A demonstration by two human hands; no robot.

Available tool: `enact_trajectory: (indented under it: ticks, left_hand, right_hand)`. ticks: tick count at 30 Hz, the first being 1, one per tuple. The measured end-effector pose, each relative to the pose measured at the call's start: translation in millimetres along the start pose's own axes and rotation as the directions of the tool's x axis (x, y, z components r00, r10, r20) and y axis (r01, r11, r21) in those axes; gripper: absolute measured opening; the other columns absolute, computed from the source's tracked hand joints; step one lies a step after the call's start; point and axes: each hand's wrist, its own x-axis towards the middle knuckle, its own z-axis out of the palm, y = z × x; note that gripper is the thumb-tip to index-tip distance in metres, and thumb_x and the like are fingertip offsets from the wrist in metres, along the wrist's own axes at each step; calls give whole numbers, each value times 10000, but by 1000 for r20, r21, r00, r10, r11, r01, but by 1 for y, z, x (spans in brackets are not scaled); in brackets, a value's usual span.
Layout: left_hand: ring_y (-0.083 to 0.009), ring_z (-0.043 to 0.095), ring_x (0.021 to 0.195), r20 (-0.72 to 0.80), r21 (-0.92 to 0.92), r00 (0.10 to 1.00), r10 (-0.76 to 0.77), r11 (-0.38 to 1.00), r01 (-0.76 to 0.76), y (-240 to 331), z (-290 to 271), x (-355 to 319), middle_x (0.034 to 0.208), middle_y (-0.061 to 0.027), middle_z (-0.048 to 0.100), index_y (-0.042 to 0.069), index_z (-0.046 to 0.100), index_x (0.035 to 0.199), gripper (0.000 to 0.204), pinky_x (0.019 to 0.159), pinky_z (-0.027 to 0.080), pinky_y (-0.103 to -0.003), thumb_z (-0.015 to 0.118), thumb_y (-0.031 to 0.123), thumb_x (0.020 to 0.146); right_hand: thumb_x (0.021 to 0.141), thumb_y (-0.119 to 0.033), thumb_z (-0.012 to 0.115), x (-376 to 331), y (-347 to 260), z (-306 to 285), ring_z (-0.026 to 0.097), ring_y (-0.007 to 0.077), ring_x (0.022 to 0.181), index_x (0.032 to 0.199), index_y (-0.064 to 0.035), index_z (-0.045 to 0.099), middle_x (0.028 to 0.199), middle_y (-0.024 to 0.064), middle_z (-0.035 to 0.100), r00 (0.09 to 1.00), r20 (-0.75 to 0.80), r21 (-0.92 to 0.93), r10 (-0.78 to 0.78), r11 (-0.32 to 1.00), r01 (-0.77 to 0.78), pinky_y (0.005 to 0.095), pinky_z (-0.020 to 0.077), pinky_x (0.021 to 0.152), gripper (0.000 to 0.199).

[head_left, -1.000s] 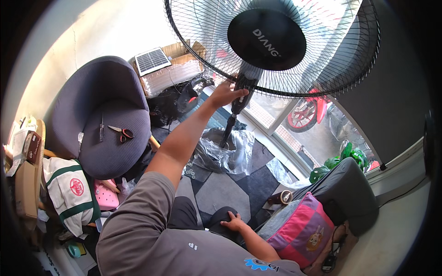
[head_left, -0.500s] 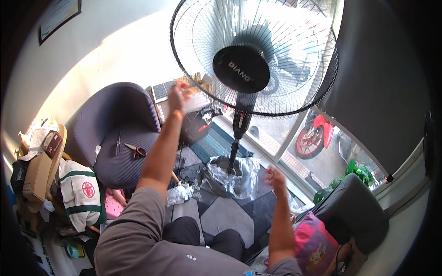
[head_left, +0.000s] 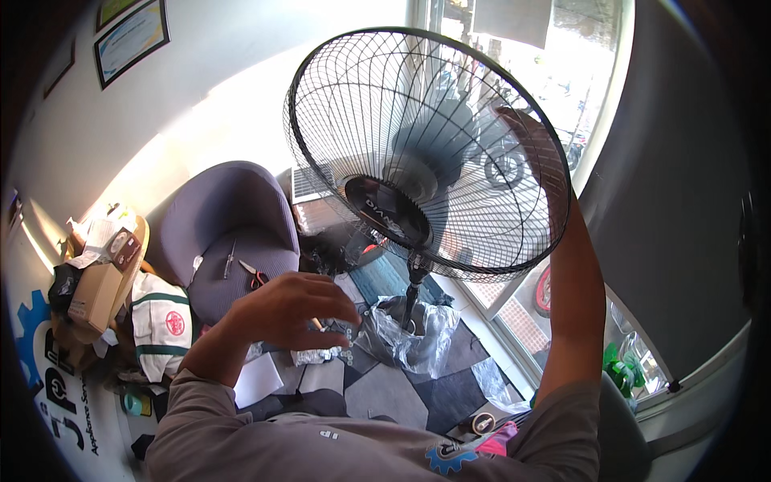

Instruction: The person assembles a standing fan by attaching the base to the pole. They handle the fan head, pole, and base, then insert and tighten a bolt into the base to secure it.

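The fan between my hands; clock positions are read around its black cap. My hands were well apart. The left hand, between seven and eight o'clock, hung in the air with its fingers loosely curled and away from the thumb, holding nothing. The right hand, near two o'clock, showed through the wires of the guard, toward the back of the fan; it was blurred, and I could not make out whether it gripped or even touched anything.

A second earlier my left hand had held the pole just under the head while my right lay on my knee; half a second earlier both were off the fan. The right had since gone up and round, and the left had come down. The guard also appeared at a different slant, though my view had shifted too, so how far the fan itself had turned was uncertain. In my judgement, the pole was bearing the head without my left hand, and the work had passed to the far side of the guard.

The pole ran down at about five o'clock into crumpled clear plastic on the floor. Scissors and a screwdriver lay unused on the chair, near eight o'clock.
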Motion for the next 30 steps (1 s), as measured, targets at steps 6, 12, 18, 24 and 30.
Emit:
enact_trajectory:
  ticks: [6, 12, 18, 24, 30]
  left_hand:
    - [-262, 730, 902, -111, -84, 978, -175, 983, 166, 10, 3, -3, 998, -74, 749, 95, 750, 1075, 323, 783, 578, -371, 874, 202, 796]
    - [-257, 734, 874, -214, -224, 931, -294, 943, 247, 41, 8, -23, 969, -100, 745, 63, 759, 1062, 315, 764, 577, -356, 875, 176, 791]
    - [-236, 746, 867, -251, -394, 907, -337, 892, 222, 48, 15, -25, 962, -108, 745, 38, 760, 1076, 338, 759, 579, -338, 877, 191, 798]
    - [-234, 752, 900, -157, -543, 913, -376, 805, 239, 52, 30, -28, 993, -120, 755, 32, 758, 1074, 348, 774, 584, -325, 874, 227, 810]
    - [-252, 749, 914, -180, -683, 899, -398, 709, 177, 53, 36, -46, 1001, -134, 762, -12, 740, 1074, 387, 822, 578, -343, 870, 239, 809]
  right_hand:
    - [1031, -383, 605, 55, 26, 36, 627, 217, 1240, 1389, -33, 589, 1328, 127, 660, 977, 201, 239, -77, 971, 27, 351, 513, 989, 501]
    - [1029, -386, 603, 14, 29, 38, 621, 230, 1240, 1389, -44, 582, 1334, 128, 647, 981, 168, 87, 99, 990, -115, 377, 507, 991, 497]
    - [1028, -389, 601, -44, 36, 32, 614, 242, 1239, 1389, -56, 574, 1341, 130, 634, 965, 125, -7, 228, 973, -229, 402, 501, 993, 492]
    - [1026, -392, 599, -37, 48, 30, 608, 255, 1239, 1389, -68, 567, 1347, 131, 621, 967, 79, -55, 244, 969, -240, 428, 495, 996, 488]
    - [1024, -395, 597, -14, 48, 35, 602, 268, 1238, 1390, -79, 560, 1354, 132, 608, 968, 46, -121, 245, 964, -238, 453, 489, 998, 484]
